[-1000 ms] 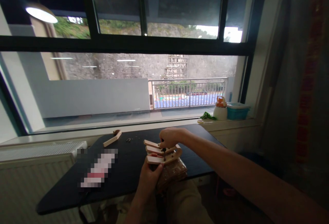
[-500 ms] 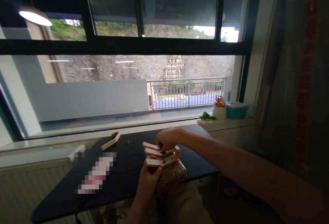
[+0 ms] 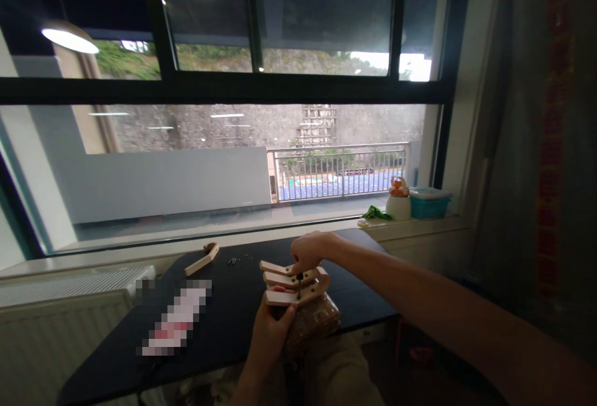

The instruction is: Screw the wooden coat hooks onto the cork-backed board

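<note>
My left hand (image 3: 274,325) grips the near piece of a pale wooden assembly (image 3: 282,298) from below, thumb at its side. Several bent wooden pieces with dark holes make up this assembly, side by side with curved ends to the right. Above it, my right hand (image 3: 311,250) is closed round the top of a small screwdriver (image 3: 300,283) with a dark handle. Its thin shaft points down to a hole in the nearest piece. Beneath the wood lies a brown package (image 3: 317,320) in shiny clear wrap, close to the table edge.
On the dark table (image 3: 224,325) lie a separate bent wooden piece (image 3: 201,261), a few small dark screws (image 3: 232,262) and a blurred-out pink and white item (image 3: 177,319). A radiator (image 3: 69,306) stands left. The windowsill holds a green cloth (image 3: 375,212), white pot (image 3: 397,207) and teal box (image 3: 429,206).
My right hand has shifted slightly right and up from the wood, and more of the screwdriver's shaft shows. My left hand keeps its grip. The whole view has tipped slightly.
</note>
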`<state>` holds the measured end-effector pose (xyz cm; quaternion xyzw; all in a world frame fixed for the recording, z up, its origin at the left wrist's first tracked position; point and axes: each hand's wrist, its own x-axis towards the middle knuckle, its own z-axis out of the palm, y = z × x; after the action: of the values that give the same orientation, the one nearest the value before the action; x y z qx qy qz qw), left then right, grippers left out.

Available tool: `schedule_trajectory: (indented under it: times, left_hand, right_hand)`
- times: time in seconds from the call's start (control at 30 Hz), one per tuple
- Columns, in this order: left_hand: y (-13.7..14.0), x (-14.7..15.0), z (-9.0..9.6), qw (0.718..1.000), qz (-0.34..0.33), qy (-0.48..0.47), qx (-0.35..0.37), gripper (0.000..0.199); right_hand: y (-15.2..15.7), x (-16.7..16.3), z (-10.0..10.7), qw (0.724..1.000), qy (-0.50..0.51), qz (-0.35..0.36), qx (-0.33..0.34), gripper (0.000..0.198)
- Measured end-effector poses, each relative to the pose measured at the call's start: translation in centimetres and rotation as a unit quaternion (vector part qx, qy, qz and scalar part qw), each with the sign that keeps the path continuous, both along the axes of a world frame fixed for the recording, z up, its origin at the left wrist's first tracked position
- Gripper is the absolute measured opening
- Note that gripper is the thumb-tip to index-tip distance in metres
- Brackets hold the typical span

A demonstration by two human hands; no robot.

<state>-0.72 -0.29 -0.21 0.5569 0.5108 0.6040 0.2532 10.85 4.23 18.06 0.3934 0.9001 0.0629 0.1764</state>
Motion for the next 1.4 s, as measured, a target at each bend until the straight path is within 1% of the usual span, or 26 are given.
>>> schedule_trajectory:
  times: [0.1, 0.2, 0.3, 0.43, 0.6, 0.7, 0.77, 0.87, 0.97, 1.07, 1.17, 1.27, 1.4]
  left_hand:
    - [0.1, 0.0, -0.2, 1.0, -0.008, -0.004, 0.0, 0.032]
    - [0.1, 0.0, -0.3, 1.0, -0.013, -0.002, 0.008, 0.032]
    - [0.1, 0.0, -0.3, 1.0, -0.015, 0.0, 0.004, 0.033]
    - [0.1, -0.1, -0.4, 1.0, -0.013, 0.001, -0.006, 0.034]
    - [0.2, 0.0, -0.5, 1.0, -0.006, 0.01, 0.0, 0.031]
    - [0.3, 0.0, -0.5, 1.0, -0.006, 0.013, 0.011, 0.029]
    - [0.3, 0.0, -0.6, 1.0, -0.005, 0.013, 0.016, 0.03]
    - [0.3, -0.1, -0.7, 1.0, -0.005, 0.0, 0.025, 0.032]
    - [0.3, 0.1, -0.7, 0.999, -0.011, -0.016, 0.033, 0.033]
    - [0.1, 0.1, -0.6, 0.999, -0.016, -0.019, 0.03, 0.034]
    - [0.1, 0.1, -0.6, 0.999, -0.018, -0.019, 0.027, 0.036]
    - [0.0, 0.0, -0.7, 0.999, -0.019, -0.017, 0.021, 0.036]
    - [0.0, 0.1, -0.7, 1.0, -0.017, -0.01, 0.016, 0.034]
  right_hand:
    - [-0.2, 0.0, 0.3, 0.999, 0.01, 0.034, 0.02, 0.035]
    - [-0.7, -0.4, 0.3, 0.997, -0.002, 0.071, 0.011, 0.033]
    - [-1.4, -0.9, 0.0, 0.996, -0.022, 0.088, 0.006, 0.032]
    - [-1.8, -1.2, -0.6, 0.997, -0.019, 0.075, 0.014, 0.032]
    - [-0.4, -0.7, -1.2, 1.0, -0.002, 0.013, 0.012, 0.034]
    - [0.3, -0.1, -1.2, 1.0, -0.006, -0.014, 0.004, 0.036]
    - [0.3, 0.2, -0.9, 1.0, -0.009, -0.023, 0.011, 0.038]
    - [-0.2, 0.3, -0.3, 0.999, -0.01, -0.01, 0.031, 0.037]
    - [-0.7, 0.0, 0.1, 0.998, -0.001, 0.039, 0.042, 0.034]
    - [-0.9, -0.4, -0.1, 0.995, 0.0, 0.094, 0.029, 0.03]
    - [-1.1, -0.7, -0.5, 0.992, -0.008, 0.125, 0.015, 0.029]
    - [-1.3, -0.8, -0.9, 0.993, -0.016, 0.12, 0.013, 0.028]
    - [-0.9, -0.9, -1.0, 0.997, -0.011, 0.077, 0.017, 0.031]
